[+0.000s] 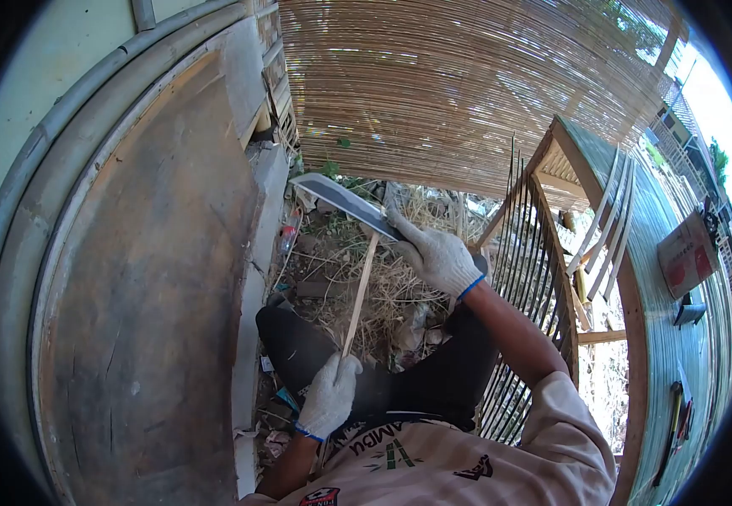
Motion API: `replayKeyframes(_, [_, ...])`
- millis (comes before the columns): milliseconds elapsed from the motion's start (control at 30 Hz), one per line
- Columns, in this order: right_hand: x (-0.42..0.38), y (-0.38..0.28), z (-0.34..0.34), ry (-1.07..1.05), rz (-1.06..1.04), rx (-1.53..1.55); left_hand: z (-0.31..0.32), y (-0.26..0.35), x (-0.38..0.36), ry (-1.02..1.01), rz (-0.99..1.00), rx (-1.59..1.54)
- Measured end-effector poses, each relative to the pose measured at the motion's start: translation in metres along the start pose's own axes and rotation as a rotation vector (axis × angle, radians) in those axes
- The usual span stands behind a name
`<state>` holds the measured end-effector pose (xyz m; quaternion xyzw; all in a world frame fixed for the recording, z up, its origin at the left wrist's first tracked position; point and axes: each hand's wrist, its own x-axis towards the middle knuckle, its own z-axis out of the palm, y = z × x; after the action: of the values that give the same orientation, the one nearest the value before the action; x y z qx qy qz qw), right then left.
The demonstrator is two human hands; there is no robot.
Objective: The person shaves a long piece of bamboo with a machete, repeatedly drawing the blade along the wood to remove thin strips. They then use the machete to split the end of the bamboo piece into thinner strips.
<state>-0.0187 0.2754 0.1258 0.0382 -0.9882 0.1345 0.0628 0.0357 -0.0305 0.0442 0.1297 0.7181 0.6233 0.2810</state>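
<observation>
My right hand [439, 255], in a white knit glove with a blue cuff, is closed around the handle of a large machete [345, 202]. The wide blade points to the upper left. In my left hand [330, 396], gloved the same way, I grip the lower end of a thin bamboo strip [361, 293]. The strip slants upward, and its top end meets the lower edge of the blade near the handle. Whether the edge has cut into the strip cannot be made out.
A large brown wooden panel [147, 278] stands at left. Pale shavings [383, 291] litter the ground beyond my knees. At right, a bamboo-topped bench [673, 337] carries a tub [688, 255], hanging pale strips [608, 219] and small tools [676, 422]. A slatted bamboo screen [433, 93] stands behind.
</observation>
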Motion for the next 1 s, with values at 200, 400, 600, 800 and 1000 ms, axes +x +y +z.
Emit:
replayKeyframes(200, [-0.021, -0.012, 0.007, -0.068, -0.127, -0.083, 0.003, 0.015, 0.006, 0.001, -0.093, 0.050])
replayKeyframes(400, [0.013, 0.057, 0.001, 0.321, 0.468, 0.336, -0.008, 0.016, -0.023, -0.109, -0.277, -0.107])
replayKeyframes(600, [-0.036, -0.008, 0.018, 0.031, -0.043, 0.220, -0.005, 0.036, -0.008, -0.167, -0.346, -0.501])
replayKeyframes(800, [-0.036, -0.025, 0.029, -0.101, -0.153, 0.039, -0.005, 0.022, -0.006, -0.150, -0.301, -0.482])
replayKeyframes(1000, [-0.013, -0.011, 0.026, -0.030, -0.075, 0.003, -0.004, 0.028, -0.011, -0.147, -0.348, -0.602])
